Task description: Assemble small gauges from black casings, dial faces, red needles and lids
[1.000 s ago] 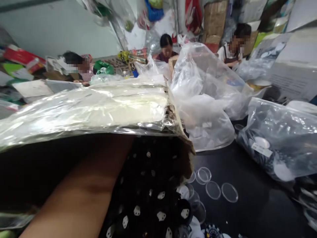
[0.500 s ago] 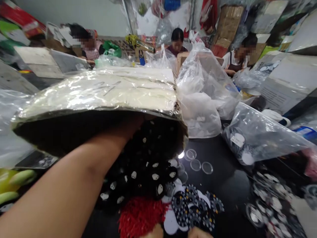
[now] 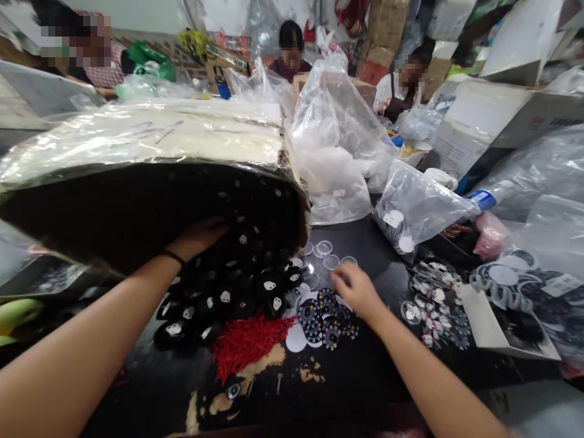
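Observation:
A large carton [image 3: 219,137] wrapped in clear film lies on its side, its mouth facing me. Black round parts with white inserts [image 3: 223,297] spill out of it onto the table. My left hand [image 3: 205,236] reaches inside the mouth, fingers stretched over the black parts and dim in shadow. My right hand [image 3: 360,292] is above the table with its fingers curled together; what they hold, if anything, is hidden. Close to it are clear plastic rings [image 3: 324,248] and a pile of printed black dials [image 3: 310,313] with white discs [image 3: 296,338]. Red thin pieces [image 3: 250,340] are heaped nearer me.
At right lie small white-and-black parts [image 3: 438,295], a white open box [image 3: 493,331] and a clear bag of discs [image 3: 410,210]. Big plastic bags [image 3: 337,140] stand behind. Three people sit across the table, including one in a checked top [image 3: 103,70].
My view has swung right and shows more of the table. The left hand has drawn partly back and now shows in the carton's mouth. My right hand has moved forward to beside the rings.

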The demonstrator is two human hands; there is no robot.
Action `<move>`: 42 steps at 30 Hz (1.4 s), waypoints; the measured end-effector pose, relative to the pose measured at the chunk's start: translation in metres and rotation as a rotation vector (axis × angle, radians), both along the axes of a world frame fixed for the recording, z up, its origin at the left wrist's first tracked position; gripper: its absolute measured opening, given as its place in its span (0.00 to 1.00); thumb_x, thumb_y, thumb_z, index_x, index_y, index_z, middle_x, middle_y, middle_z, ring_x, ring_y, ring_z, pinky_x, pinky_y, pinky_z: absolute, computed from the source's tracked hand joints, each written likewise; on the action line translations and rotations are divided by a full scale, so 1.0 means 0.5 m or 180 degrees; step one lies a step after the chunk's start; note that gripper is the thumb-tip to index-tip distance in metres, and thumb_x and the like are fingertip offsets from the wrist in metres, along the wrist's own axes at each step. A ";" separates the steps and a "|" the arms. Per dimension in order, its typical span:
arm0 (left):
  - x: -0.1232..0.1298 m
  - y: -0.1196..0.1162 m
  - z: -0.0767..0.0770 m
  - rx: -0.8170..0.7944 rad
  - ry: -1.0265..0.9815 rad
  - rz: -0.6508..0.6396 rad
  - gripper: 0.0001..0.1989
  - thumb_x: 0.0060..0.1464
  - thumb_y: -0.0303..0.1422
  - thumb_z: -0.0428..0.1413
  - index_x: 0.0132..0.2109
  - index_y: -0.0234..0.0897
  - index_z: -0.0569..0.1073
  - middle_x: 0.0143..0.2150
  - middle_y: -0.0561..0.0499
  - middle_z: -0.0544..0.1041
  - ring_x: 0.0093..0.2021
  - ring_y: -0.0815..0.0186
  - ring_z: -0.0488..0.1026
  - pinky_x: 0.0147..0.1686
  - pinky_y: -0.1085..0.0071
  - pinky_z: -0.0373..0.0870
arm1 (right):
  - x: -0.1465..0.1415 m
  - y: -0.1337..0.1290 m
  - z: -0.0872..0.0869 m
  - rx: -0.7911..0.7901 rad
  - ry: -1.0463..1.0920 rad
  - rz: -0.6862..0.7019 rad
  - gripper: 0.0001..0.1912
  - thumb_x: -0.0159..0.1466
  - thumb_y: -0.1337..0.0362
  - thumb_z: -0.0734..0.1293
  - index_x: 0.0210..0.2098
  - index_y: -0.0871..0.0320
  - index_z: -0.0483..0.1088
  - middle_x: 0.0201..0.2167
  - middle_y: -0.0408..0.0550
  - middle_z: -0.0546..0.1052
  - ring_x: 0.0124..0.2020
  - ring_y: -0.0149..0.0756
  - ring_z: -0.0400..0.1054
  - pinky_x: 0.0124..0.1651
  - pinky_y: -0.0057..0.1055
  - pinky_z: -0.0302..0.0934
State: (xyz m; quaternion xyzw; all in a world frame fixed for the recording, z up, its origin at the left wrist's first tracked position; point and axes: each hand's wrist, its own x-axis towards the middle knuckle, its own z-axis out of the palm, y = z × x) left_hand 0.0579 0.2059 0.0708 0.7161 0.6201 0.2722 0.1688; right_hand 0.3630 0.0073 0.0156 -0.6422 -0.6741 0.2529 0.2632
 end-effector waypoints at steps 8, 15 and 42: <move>-0.070 -0.258 -0.073 0.0107 -0.0150 0.0143 0.20 0.60 0.43 0.51 0.57 0.46 0.73 0.58 0.51 0.77 0.60 0.53 0.71 0.62 0.54 0.63 | -0.032 0.262 -0.038 -0.0082 -0.0650 0.0644 0.27 0.63 0.56 0.71 0.59 0.54 0.66 0.65 0.55 0.65 0.65 0.52 0.55 0.66 0.64 0.41; -0.066 -0.525 -0.174 -0.0028 -0.0651 0.0304 0.19 0.61 0.47 0.50 0.55 0.52 0.74 0.59 0.52 0.76 0.61 0.54 0.70 0.63 0.54 0.64 | -0.046 0.199 -0.059 -0.0063 -0.0842 0.0801 0.27 0.64 0.55 0.70 0.60 0.55 0.65 0.64 0.57 0.65 0.65 0.51 0.56 0.66 0.67 0.35; -0.080 -0.433 -0.203 -0.0176 -0.0423 0.1002 0.24 0.58 0.46 0.55 0.56 0.38 0.71 0.53 0.40 0.77 0.48 0.51 0.75 0.52 0.53 0.70 | -0.102 -0.158 -0.013 -0.0198 -0.0601 0.0906 0.13 0.71 0.63 0.59 0.32 0.57 0.71 0.32 0.46 0.78 0.37 0.37 0.70 0.44 0.35 0.54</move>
